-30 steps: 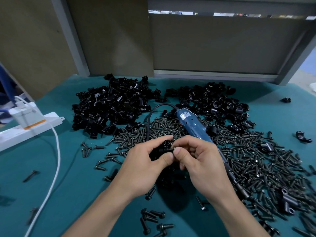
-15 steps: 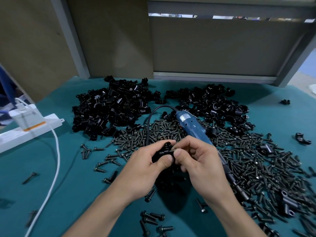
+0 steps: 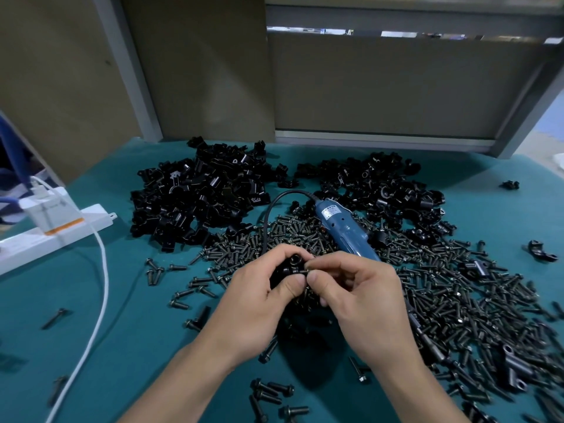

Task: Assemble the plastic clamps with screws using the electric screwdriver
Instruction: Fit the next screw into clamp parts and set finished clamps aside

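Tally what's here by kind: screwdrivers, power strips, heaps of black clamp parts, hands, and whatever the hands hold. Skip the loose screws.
Electric screwdriver: 1
White power strip: 1
Heaps of black clamp parts: 2
Left hand and right hand: 2
Held clamp: 1
Held screw: 1
Total: 8

Glossy black plastic clamps (image 3: 198, 203), dull dark metal screws (image 3: 457, 300), matt teal cloth table cover (image 3: 122, 346), smooth blue plastic screwdriver (image 3: 345, 230).

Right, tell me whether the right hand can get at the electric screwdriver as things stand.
Probably yes. The electric screwdriver lies on the screw pile just beyond the right hand, its blue body uncovered. But that hand pinches a screw at the clamp, so it must release first.
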Motion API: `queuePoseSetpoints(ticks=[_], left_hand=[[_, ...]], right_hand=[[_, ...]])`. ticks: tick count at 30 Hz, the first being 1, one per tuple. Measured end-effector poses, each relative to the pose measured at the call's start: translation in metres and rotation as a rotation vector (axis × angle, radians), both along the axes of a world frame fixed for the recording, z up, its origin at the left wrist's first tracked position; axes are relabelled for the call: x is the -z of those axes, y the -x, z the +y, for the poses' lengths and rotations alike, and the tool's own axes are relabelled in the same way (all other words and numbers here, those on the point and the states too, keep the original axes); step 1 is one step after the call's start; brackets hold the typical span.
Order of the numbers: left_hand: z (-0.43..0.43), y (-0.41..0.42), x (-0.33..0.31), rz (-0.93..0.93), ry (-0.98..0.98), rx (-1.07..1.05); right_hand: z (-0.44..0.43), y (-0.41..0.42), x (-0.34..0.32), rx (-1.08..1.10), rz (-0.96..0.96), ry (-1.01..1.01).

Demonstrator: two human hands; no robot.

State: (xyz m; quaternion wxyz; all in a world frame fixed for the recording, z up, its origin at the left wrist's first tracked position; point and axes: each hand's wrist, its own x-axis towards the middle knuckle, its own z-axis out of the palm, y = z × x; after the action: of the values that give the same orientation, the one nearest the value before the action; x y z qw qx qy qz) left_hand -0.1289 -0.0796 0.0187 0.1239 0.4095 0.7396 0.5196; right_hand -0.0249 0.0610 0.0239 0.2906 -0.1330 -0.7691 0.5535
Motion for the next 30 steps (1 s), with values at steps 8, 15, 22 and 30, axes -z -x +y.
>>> queuePoseSetpoints(ticks=[8,15,22,30], left_hand=[[-0.0017,-0.0039,0.0021,0.087,0.08,-0.034],[-0.0019,-0.0037,0.0028,0.081,0.141,-0.05],[0.0001,-0.005,0.0021,0.013,0.069,0.023],[0.0006,-0.0042,0.0027,0.021,0.091,0.002]], right_hand=[[-0.0045,0.0034,0.0037,0.048,-0.008,0.06],[-0.0073,0.0053,0.0069,0.002,0.036,0.157],[-0.0071,0.0051,0.0023,0.006,0.069,0.173],[-0.0079,0.0044,-0.0005,0.016,0.048,0.116]])
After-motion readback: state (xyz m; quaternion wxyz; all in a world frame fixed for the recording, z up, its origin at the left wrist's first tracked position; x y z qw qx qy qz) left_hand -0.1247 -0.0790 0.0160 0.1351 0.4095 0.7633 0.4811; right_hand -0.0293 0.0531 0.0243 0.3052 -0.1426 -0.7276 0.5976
